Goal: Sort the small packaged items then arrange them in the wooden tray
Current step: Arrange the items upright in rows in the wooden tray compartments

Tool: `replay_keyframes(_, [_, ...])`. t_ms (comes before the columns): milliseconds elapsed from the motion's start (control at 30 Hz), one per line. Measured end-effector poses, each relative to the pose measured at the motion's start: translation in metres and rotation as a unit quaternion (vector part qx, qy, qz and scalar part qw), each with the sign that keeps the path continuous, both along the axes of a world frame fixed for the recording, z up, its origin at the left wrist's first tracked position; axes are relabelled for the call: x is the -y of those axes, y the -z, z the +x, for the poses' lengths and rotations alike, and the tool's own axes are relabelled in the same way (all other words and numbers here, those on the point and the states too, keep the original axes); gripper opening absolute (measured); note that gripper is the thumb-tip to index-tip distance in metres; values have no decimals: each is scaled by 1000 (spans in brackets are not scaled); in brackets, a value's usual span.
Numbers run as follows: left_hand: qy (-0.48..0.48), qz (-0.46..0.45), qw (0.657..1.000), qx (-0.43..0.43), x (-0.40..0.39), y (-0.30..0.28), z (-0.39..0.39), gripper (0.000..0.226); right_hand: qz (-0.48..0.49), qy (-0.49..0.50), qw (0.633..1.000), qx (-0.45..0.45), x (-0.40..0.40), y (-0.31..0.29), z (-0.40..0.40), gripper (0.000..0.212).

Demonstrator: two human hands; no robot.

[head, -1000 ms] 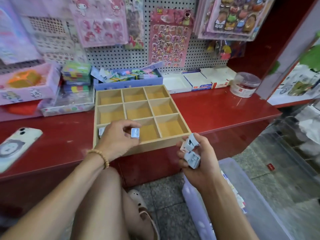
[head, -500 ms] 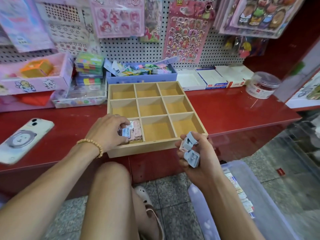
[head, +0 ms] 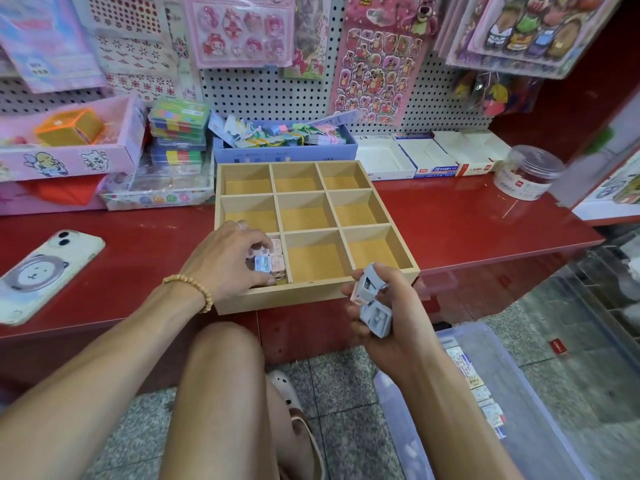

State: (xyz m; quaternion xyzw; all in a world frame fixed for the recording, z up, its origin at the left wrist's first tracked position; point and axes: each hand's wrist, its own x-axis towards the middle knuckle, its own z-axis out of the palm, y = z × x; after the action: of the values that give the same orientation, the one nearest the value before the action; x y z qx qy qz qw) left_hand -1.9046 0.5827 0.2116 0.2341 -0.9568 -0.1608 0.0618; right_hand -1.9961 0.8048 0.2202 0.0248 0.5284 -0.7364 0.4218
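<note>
A wooden tray (head: 381, 227) with nine compartments sits on the red counter. Its near-left compartment holds several small pink packaged items (head: 277, 260). My left hand (head: 230, 256) reaches into that compartment and pinches a small blue packaged item (head: 262, 264) between thumb and fingers, beside the pink ones. My right hand (head: 388, 313) hovers in front of the tray's near edge and grips a few small blue packaged items (head: 372, 299), with one pink edge showing among them. The other compartments show only bare wood.
A phone (head: 45, 271) lies on the red counter (head: 485, 223) at the left. Boxes of stationery (head: 284, 140), white cartons and a clear jar (head: 530, 173) line the back under a pegboard. A translucent bin (head: 519, 403) with packets stands on the floor, right of my knee.
My left hand has carried a blue item from above the tray down into the near-left compartment, beside the pink ones. My right hand kept its hold and hardly moved.
</note>
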Motion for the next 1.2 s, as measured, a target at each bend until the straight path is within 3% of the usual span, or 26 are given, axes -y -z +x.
replay_keyframes(167, [0,135,971,-197,-15,-10,2,38,15,-24,999,-15,12,-2,4,25])
replay_keyframes(300, [81,273,939,-193,-45,-25,-5,40,19,-74,996,-39,24,-4,8,26])
replay_keyframes(500, [110,311,925,-188,-55,-30,-9,28,0,-124,990,-72,30,-7,10,28])
replay_keyframes(633, [90,302,924,-214,-55,-28,-8,20,-44,-85,995,-23,29,-4,12,38])
replay_keyframes(900, [73,354,903,-234,-54,-24,-1,22,-69,-58,996,-7,28,2,9,42])
replay_keyframes(1100, [68,364,904,-213,-40,-31,6,22,-68,-53,996,-31,29,-3,8,7])
replay_keyframes(1200, [27,304,932,-196,-20,-29,17,23,-52,-33,997,-39,28,-5,4,5])
